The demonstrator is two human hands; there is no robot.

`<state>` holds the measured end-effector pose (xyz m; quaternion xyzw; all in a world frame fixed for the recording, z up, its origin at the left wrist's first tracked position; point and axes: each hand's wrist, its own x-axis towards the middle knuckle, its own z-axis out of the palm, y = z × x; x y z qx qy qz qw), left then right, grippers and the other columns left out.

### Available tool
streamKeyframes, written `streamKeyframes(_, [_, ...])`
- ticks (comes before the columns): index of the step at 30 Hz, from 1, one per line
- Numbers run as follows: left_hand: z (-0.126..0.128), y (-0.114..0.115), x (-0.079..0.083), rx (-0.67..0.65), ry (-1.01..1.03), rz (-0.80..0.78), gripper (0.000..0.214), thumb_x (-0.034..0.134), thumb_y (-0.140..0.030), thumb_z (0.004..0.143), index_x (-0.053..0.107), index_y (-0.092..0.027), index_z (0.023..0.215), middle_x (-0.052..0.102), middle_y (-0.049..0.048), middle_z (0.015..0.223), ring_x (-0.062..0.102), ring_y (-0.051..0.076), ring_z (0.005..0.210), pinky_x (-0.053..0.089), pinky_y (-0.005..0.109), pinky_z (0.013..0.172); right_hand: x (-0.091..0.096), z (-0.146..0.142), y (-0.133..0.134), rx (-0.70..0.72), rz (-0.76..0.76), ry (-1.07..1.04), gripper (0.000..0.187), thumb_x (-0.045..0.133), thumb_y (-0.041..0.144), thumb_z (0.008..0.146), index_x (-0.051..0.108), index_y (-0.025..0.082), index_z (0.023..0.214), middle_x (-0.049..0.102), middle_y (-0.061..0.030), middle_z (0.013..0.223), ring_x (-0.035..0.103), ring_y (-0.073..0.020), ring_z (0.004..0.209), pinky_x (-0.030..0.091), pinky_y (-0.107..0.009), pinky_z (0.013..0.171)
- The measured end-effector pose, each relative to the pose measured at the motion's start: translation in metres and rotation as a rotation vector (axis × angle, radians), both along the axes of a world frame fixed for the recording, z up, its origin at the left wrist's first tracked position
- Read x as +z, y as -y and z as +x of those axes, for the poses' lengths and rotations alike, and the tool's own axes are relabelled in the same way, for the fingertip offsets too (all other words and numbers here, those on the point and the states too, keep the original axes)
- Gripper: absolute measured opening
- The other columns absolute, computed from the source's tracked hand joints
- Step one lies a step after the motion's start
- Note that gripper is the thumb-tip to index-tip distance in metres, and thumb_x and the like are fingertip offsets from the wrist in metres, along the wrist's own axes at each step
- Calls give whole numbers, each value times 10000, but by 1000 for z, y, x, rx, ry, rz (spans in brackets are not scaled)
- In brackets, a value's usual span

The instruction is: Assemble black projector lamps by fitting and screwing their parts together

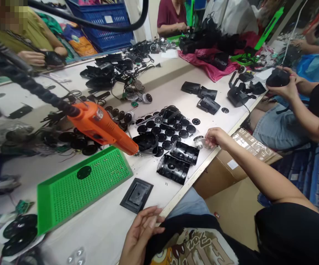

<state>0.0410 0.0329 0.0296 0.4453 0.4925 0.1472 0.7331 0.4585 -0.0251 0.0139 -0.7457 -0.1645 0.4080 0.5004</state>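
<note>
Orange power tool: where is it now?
Center-left in the head view, the orange power tool has its tip near the green perforated tray and black discs.

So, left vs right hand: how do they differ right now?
The right hand is stretched out over the white table, while the left hand is low, at the table's near edge. The right hand grips a small shiny piece; the left hand shows nothing in it. The right hand's fingers are closed around that piece, while the left hand's are loosely spread beside a black square plate. Both hands are bare.
</note>
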Motion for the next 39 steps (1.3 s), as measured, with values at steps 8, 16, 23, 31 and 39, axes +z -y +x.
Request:
streamKeyframes(8, [2,1,2,25,-17,-8,540,854,-585,736,770,-185,1090,750,118,1134,700,249,962,616,307,738,5,1,3,35,-40,2,136,718,196,722,582,190,732,619,15,519,374,-59,385,216,-197,362])
streamKeyframes(16, [1,0,-1,22,-26,-13,569,861,-583,728,755,-172,1106,747,138,1156,690,254,957,610,310,725,-11,8,3,5,-46,70,195,749,262,760,576,197,696,567,39,509,335,-49,381,233,-204,359])
streamKeyframes(23, [4,1,5,9,-36,-11,502,844,-551,762,761,-180,1089,743,123,1158,682,242,953,608,304,739,-20,15,4,33,-35,111,226,783,346,746,617,195,725,583,36,524,328,-46,380,221,-204,356])
streamKeyframes(31, [5,-2,5,2,-41,-17,541,841,-582,756,758,-172,1100,740,133,1142,687,241,929,608,308,710,-15,11,11,80,-40,259,241,743,403,782,660,177,775,627,17,587,405,-68,469,307,-220,467])
streamKeyframes(39, [4,-3,5,-4,-24,-39,502,848,-541,764,756,-175,1096,737,130,1141,677,248,946,604,312,715,-10,6,14,131,-30,372,282,700,463,802,660,183,804,655,-2,646,491,-113,578,385,-254,572])
